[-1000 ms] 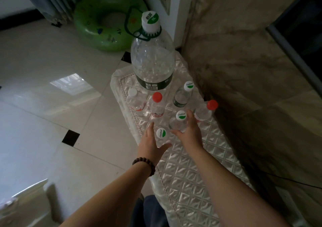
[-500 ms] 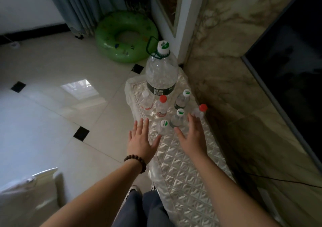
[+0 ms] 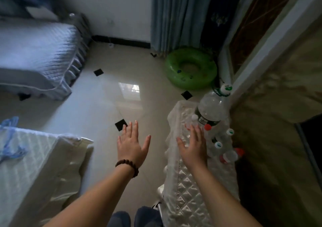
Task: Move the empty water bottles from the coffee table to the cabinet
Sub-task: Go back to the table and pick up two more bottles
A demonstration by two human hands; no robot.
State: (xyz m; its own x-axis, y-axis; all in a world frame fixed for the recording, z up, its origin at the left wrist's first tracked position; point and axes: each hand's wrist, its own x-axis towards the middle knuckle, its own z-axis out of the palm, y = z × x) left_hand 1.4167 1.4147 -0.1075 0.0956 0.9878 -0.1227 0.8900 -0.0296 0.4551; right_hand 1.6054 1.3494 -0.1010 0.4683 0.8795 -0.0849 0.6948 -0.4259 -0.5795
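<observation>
From the head camera, both hands are spread flat with fingers straight and hold nothing. The left hand (image 3: pixel 131 144) hangs over bare floor (image 3: pixel 97 108), well to the left of the cloth-covered cabinet (image 3: pixel 190 183). The right hand (image 3: pixel 192 146) hovers over the cabinet's left part, and the cluster of small bottles (image 3: pixel 224 150) stands just beyond and to the right of its fingertips, so it is the nearer hand. Behind them rises the large bottle (image 3: pixel 211 108), upright like most of the small ones; one red-capped bottle (image 3: pixel 234 154) seems tilted. Judging by this, the bottles already sit at their goal.

The picture is smeared — bottle bodies blur together, their count is uncertain, and the right hand hides part of the group.
</observation>
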